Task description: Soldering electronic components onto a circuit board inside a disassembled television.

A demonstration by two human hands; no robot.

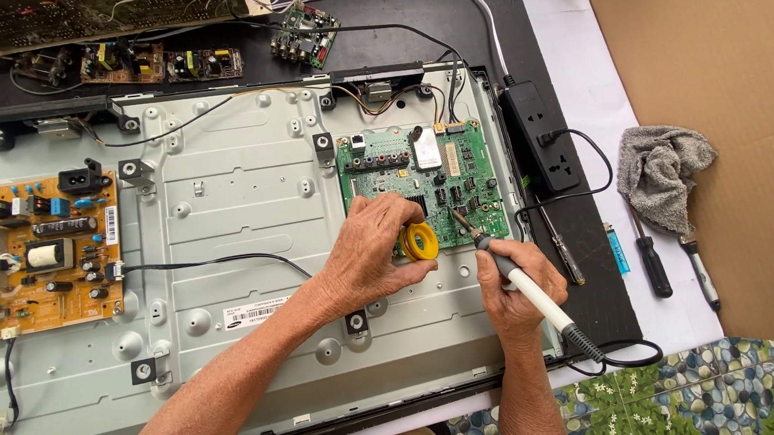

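Right hand (517,283) clamped pen-style on the soldering iron's (532,291) light, stiff insulated handle, its hot tip over the fragile green circuit board (421,183) in the television's back panel (240,191); left hand (373,253) closed on a yellow solder spool (422,240) at the board's lower edge.

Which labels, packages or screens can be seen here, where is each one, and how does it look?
White sticker: on the grey metal back panel, beside the left forearm; long rectangle, dark print.
White label: right edge of the orange board; narrow upright strip.
White label: on the green board, above the left hand; small tilted rectangle.
No packages or lit screens.
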